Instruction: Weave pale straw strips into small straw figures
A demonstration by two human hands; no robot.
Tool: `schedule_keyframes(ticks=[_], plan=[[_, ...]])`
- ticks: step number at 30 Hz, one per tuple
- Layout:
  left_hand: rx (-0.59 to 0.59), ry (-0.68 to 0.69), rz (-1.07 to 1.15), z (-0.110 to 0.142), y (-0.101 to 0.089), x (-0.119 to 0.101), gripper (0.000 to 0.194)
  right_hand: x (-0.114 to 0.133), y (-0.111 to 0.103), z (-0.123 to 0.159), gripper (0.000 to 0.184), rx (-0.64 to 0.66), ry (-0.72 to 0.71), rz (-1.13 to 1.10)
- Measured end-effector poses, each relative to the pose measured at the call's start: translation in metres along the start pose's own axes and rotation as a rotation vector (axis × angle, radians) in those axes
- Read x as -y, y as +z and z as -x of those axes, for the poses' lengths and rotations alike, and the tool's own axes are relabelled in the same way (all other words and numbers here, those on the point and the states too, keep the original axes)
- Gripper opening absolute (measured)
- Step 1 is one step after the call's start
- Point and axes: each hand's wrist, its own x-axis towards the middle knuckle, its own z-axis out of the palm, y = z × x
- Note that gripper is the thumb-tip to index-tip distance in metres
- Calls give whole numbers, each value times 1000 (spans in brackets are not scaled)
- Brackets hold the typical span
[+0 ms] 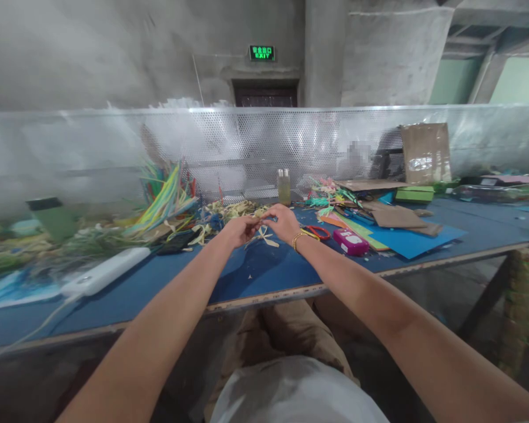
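Observation:
Both my arms reach out over the blue table. My left hand and my right hand meet fingertip to fingertip above it, each pinched on a small pale strip held between them. My right wrist wears a gold bracelet. Pale strip scraps lie on the table just under my hands. A heap of cream strips sits behind them.
A bundle of coloured strips fans up at the left. A white power strip lies near the left edge. Red scissors, a pink box, coloured paper sheets, a small bottle and cardboard stand to the right. Perforated metal screen behind.

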Motion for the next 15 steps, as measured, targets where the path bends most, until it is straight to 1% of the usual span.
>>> schedule_keyframes(ticks=[4, 9, 12, 15], plan=[[15, -105, 46, 4, 3, -2, 9, 2, -3, -1, 9, 25, 20, 53], [11, -164, 113, 6, 4, -4, 13, 1, -4, 0, 6, 18, -39, 71], [25, -165, 119, 5, 4, -3, 14, 1, -4, 0, 6, 13, -56, 73], [16, -116, 109, 4, 6, 0, 11, 1, -4, 0, 8, 25, -42, 81]])
